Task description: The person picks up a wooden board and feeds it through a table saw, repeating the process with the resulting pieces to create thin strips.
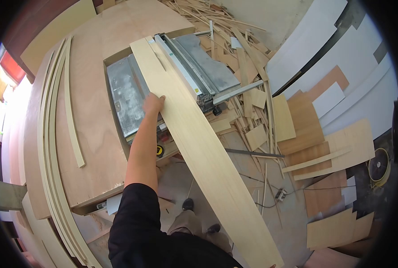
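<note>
A long, pale plywood board (203, 154) runs from the table saw (127, 96) down toward my body. Near its far end, a narrow slit runs along the board beside the saw's metal fence (176, 62). My left hand (153, 103) is closed at the board's left edge, with the thumb on the top face. Only a sliver of my right hand (273, 266) shows, at the board's near end; most of its fingers are out of view. The saw blade cannot be made out.
The saw is set into a large wooden tabletop (89, 178), where several long strips (51, 134) lie at left. A yellow-black tape measure (160, 151) sits near my forearm. Offcuts (248, 67) heap beyond the saw; panels (306, 116) lean at right. A cable with a socket (280, 194) crosses the floor.
</note>
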Action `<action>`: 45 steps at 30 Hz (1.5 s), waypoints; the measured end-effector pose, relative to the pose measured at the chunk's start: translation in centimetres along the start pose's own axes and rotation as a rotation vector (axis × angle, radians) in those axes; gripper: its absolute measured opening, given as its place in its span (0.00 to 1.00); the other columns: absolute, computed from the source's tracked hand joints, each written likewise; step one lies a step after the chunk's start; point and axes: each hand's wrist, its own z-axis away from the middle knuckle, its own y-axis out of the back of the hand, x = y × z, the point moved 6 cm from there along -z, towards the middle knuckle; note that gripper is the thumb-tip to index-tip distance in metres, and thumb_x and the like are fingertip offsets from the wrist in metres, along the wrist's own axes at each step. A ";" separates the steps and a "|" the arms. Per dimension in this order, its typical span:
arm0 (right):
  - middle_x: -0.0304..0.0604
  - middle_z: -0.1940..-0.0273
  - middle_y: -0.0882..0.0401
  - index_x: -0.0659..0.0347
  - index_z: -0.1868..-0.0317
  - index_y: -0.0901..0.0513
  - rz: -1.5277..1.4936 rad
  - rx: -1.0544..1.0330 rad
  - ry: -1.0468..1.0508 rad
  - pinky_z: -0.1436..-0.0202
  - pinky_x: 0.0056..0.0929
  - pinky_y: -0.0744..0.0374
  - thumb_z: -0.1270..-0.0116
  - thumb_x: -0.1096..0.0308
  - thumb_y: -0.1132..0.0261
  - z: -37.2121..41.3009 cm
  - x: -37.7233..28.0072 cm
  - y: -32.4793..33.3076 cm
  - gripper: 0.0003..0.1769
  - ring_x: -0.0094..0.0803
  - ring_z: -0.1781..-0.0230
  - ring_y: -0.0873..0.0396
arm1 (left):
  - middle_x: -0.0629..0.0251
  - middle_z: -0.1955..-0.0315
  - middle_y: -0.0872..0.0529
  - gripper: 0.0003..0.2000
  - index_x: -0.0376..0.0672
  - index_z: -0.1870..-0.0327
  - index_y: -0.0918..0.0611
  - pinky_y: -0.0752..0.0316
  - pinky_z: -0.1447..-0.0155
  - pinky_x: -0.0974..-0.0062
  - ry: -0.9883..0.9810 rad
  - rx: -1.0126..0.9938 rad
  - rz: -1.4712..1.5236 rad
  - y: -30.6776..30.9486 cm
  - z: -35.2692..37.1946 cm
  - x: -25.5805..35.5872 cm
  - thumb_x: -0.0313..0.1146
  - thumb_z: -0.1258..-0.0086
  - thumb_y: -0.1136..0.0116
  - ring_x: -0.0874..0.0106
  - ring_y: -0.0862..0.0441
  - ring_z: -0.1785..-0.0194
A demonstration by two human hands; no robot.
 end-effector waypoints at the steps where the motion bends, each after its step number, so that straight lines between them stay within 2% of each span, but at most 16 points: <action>1: 0.34 0.70 0.30 0.56 0.62 0.17 0.006 -0.001 0.008 0.66 0.29 0.29 0.25 0.34 0.44 0.5 -0.5 -0.9 0.31 0.28 0.71 0.33 | 0.51 0.36 0.22 0.34 0.36 0.36 0.24 0.29 0.32 0.52 -0.004 0.030 -0.028 0.1 -0.2 0.0 0.57 0.33 0.36 0.52 0.26 0.31; 4: 0.36 0.70 0.28 0.58 0.62 0.17 0.029 -0.013 0.043 0.66 0.32 0.28 0.26 0.36 0.44 1.4 -2.8 -3.7 0.31 0.30 0.70 0.32 | 0.49 0.38 0.23 0.33 0.34 0.39 0.23 0.29 0.33 0.50 -0.020 0.109 -0.016 0.0 0.3 -0.1 0.56 0.32 0.36 0.51 0.28 0.32; 7: 0.38 0.70 0.26 0.60 0.62 0.16 0.049 -0.042 0.080 0.65 0.34 0.27 0.26 0.37 0.43 2.2 -4.8 -6.7 0.31 0.32 0.70 0.30 | 0.48 0.40 0.23 0.32 0.33 0.40 0.22 0.29 0.34 0.50 -0.037 0.163 0.028 -2.0 3.9 -1.3 0.55 0.32 0.36 0.50 0.26 0.35; 11: 0.41 0.70 0.24 0.63 0.62 0.16 0.071 -0.076 0.160 0.64 0.37 0.26 0.26 0.39 0.42 2.1 -6.8 -10.2 0.31 0.35 0.70 0.28 | 0.45 0.43 0.23 0.31 0.32 0.38 0.26 0.28 0.37 0.48 -0.163 0.222 0.159 -4.7 14.8 -2.7 0.49 0.32 0.34 0.47 0.26 0.37; 13: 0.43 0.70 0.22 0.64 0.61 0.16 0.085 -0.098 0.198 0.63 0.38 0.26 0.26 0.39 0.41 3.2 -8.5 -12.1 0.31 0.36 0.70 0.27 | 0.44 0.45 0.23 0.31 0.31 0.37 0.28 0.28 0.38 0.49 -0.174 0.134 0.170 -5.7 20.9 -3.2 0.45 0.33 0.33 0.46 0.26 0.39; 16: 0.45 0.70 0.20 0.66 0.61 0.15 0.113 -0.111 0.257 0.62 0.40 0.25 0.26 0.41 0.41 6.2 -11.8 -14.7 0.31 0.38 0.70 0.25 | 0.42 0.46 0.24 0.32 0.29 0.35 0.30 0.28 0.39 0.50 -0.250 0.123 0.199 -7.3 29.2 -3.9 0.41 0.33 0.32 0.45 0.26 0.41; 20: 0.48 0.70 0.18 0.69 0.61 0.15 0.204 -0.116 0.337 0.61 0.43 0.24 0.26 0.42 0.40 11.1 -16.5 -17.1 0.31 0.41 0.69 0.23 | 0.41 0.46 0.25 0.32 0.29 0.33 0.32 0.28 0.40 0.50 -0.258 0.117 0.254 -8.3 32.6 -4.1 0.38 0.33 0.34 0.44 0.27 0.41; 25: 0.52 0.70 0.15 0.72 0.60 0.14 0.417 -0.174 0.355 0.60 0.47 0.22 0.27 0.45 0.38 15.4 -21.1 -21.0 0.31 0.45 0.69 0.20 | 0.41 0.47 0.26 0.31 0.28 0.34 0.32 0.27 0.40 0.51 -0.187 0.100 0.180 -7.3 25.9 -2.6 0.38 0.32 0.35 0.44 0.27 0.41; 28: 0.58 0.58 0.13 0.74 0.55 0.15 0.815 -0.353 0.028 0.48 0.38 0.21 0.26 0.44 0.40 16.1 -23.0 -23.9 0.32 0.41 0.55 0.17 | 0.41 0.45 0.26 0.30 0.28 0.36 0.31 0.27 0.40 0.51 -0.185 0.093 0.095 -6.5 21.8 -2.7 0.39 0.32 0.35 0.45 0.26 0.40; 31: 0.58 0.44 0.18 0.77 0.42 0.20 0.816 -0.420 -0.082 0.38 0.34 0.24 0.27 0.42 0.39 16.3 -23.5 -26.8 0.38 0.39 0.42 0.21 | 0.42 0.42 0.26 0.30 0.28 0.37 0.30 0.26 0.38 0.51 -0.186 0.105 0.046 -5.8 17.6 -2.3 0.42 0.31 0.36 0.46 0.27 0.38; 34: 0.57 0.45 0.18 0.75 0.37 0.26 0.032 -0.451 0.230 0.42 0.49 0.21 0.34 0.65 0.31 13.0 -21.2 -31.4 0.30 0.46 0.47 0.18 | 0.42 0.41 0.26 0.30 0.28 0.37 0.29 0.27 0.35 0.52 -0.144 0.034 0.043 -4.6 13.2 -1.9 0.43 0.31 0.36 0.45 0.28 0.35; 37: 0.55 0.54 0.17 0.76 0.43 0.21 0.051 -0.435 0.256 0.58 0.47 0.18 0.35 0.65 0.34 13.5 -22.2 -34.0 0.25 0.43 0.59 0.16 | 0.42 0.40 0.26 0.30 0.28 0.38 0.29 0.27 0.35 0.51 -0.141 0.021 0.005 -3.8 9.8 -1.7 0.44 0.32 0.36 0.46 0.28 0.35; 40: 0.51 0.56 0.17 0.75 0.45 0.21 -0.028 -0.396 0.303 0.71 0.40 0.19 0.34 0.62 0.34 14.6 -23.7 -37.9 0.25 0.38 0.67 0.17 | 0.42 0.39 0.26 0.30 0.30 0.37 0.28 0.28 0.34 0.50 -0.104 0.025 -0.018 -3.0 5.7 -1.3 0.46 0.31 0.36 0.46 0.28 0.33; 43: 0.49 0.60 0.18 0.73 0.46 0.21 -0.157 -0.441 0.378 0.79 0.36 0.22 0.31 0.59 0.35 16.1 -25.8 -42.5 0.24 0.36 0.74 0.18 | 0.43 0.37 0.27 0.31 0.33 0.36 0.28 0.28 0.33 0.50 -0.100 0.035 -0.019 -1.9 1.4 -1.2 0.47 0.31 0.37 0.47 0.29 0.31; 45: 0.55 0.48 0.21 0.75 0.38 0.28 -0.166 -0.496 0.309 0.57 0.41 0.20 0.30 0.62 0.34 15.8 -25.8 -44.9 0.28 0.41 0.55 0.19 | 0.45 0.36 0.27 0.31 0.34 0.35 0.27 0.29 0.31 0.51 -0.052 0.011 -0.007 -1.0 -0.5 -0.7 0.48 0.30 0.38 0.47 0.30 0.30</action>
